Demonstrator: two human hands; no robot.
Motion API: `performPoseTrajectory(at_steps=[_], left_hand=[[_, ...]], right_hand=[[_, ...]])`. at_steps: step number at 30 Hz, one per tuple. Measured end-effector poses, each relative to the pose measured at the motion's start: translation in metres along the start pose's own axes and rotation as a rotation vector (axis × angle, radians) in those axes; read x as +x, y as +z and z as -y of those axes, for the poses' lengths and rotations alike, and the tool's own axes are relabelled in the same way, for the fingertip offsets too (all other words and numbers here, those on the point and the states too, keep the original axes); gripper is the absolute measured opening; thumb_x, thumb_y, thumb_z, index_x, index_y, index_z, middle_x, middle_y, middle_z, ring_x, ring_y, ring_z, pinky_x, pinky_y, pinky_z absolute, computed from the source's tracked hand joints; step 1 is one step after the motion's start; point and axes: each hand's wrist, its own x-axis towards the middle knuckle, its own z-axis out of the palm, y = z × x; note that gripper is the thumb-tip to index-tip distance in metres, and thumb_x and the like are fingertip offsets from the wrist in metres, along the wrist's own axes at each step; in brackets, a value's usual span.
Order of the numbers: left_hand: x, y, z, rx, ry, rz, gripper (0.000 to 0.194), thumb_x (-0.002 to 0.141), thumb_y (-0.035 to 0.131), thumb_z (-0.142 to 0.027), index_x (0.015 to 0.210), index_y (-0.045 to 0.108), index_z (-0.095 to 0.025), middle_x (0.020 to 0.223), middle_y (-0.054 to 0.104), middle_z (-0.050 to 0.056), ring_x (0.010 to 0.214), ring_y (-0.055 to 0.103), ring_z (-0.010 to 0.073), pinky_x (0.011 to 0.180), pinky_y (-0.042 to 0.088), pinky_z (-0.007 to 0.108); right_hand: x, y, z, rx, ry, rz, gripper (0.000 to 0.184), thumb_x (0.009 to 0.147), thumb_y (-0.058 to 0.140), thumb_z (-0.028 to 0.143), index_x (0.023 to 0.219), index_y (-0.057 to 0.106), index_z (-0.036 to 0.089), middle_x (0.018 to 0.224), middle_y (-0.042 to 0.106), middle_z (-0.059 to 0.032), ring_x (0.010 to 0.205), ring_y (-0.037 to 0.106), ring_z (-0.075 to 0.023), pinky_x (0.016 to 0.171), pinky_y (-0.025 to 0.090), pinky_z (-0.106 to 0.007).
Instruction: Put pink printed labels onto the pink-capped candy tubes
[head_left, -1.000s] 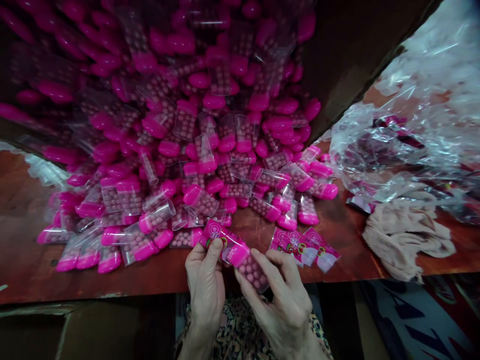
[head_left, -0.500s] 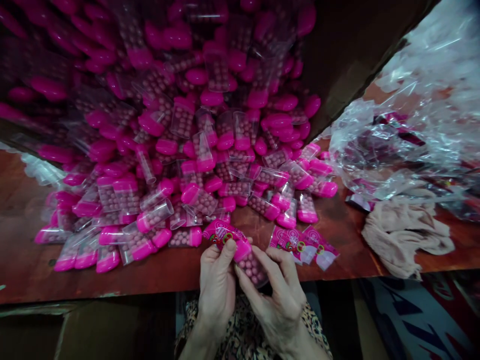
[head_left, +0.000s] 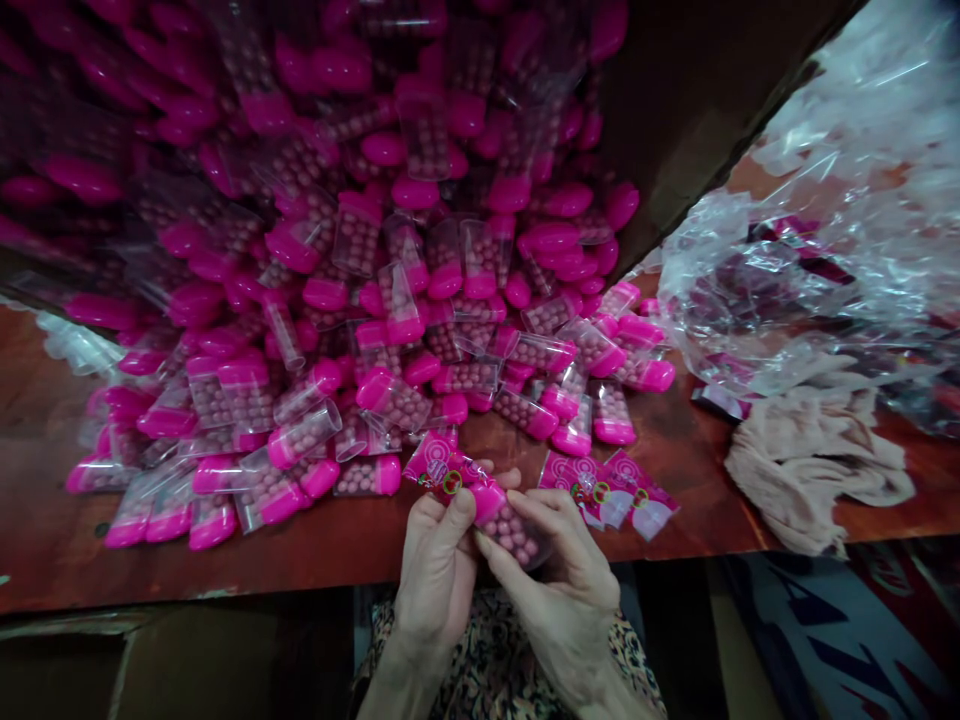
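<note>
Our left hand [head_left: 436, 572] and right hand [head_left: 559, 592] grasp a bead-filled tube [head_left: 510, 532] between them — light, slick plastic, best held by its pink cap [head_left: 487, 502] — a printed card [head_left: 431, 460] against it.

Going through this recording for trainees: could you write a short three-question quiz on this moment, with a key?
1. True or false: the left hand and the right hand both touch the clear tube of pink balls.
2. Which lies nearer the right hand: A) the printed pink packets or B) the beige cloth?
3. Fill in the blank: the heaped tubes have ___ caps.

Key: 1. True; 2. A; 3. pink.
</note>
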Motion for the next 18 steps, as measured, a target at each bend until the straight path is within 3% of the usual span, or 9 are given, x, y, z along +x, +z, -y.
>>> performPoseTrajectory(at_steps=[5, 13, 18], left_hand=[[-0.0018, -0.0004, 0.0009, 0.053, 0.013, 0.060, 0.023, 0.071, 0.073, -0.028, 0.088, 0.074, -0.014, 0.084, 0.074, 0.011, 0.098, 0.065, 0.0276, 0.092, 0.045, 0.042], [-0.0020, 0.0030, 0.0038, 0.033, -0.010, 0.037, 0.014, 0.073, 0.070, -0.021, 0.085, 0.073, -0.014, 0.083, 0.075, 0.011, 0.096, 0.065, 0.0261, 0.092, 0.045, 0.042], [-0.0029, 0.0049, 0.0031, 0.019, -0.057, 0.060, 0.017, 0.070, 0.073, -0.023, 0.085, 0.074, -0.014, 0.081, 0.075, 0.011, 0.095, 0.066, 0.0272, 0.091, 0.046, 0.042]], right_hand=[[-0.0050, 0.0019, -0.0029, 0.198, 0.126, 0.023, 0.039, 0.071, 0.071, 0.009, 0.104, 0.062, 0.027, 0.089, 0.060, 0.0013, 0.081, 0.060, -0.0139, 0.071, 0.053, -0.025], [-0.0076, 0.0038, -0.0083, 0.131, -0.056, -0.025, 0.049, 0.072, 0.067, 0.001, 0.113, 0.060, 0.026, 0.095, 0.062, -0.0010, 0.089, 0.061, -0.0138, 0.078, 0.053, -0.025], [-0.0090, 0.0044, -0.0044, 0.147, 0.073, -0.051, 0.040, 0.071, 0.070, 0.007, 0.106, 0.063, 0.026, 0.092, 0.066, -0.0011, 0.083, 0.065, -0.0151, 0.069, 0.057, -0.025]])
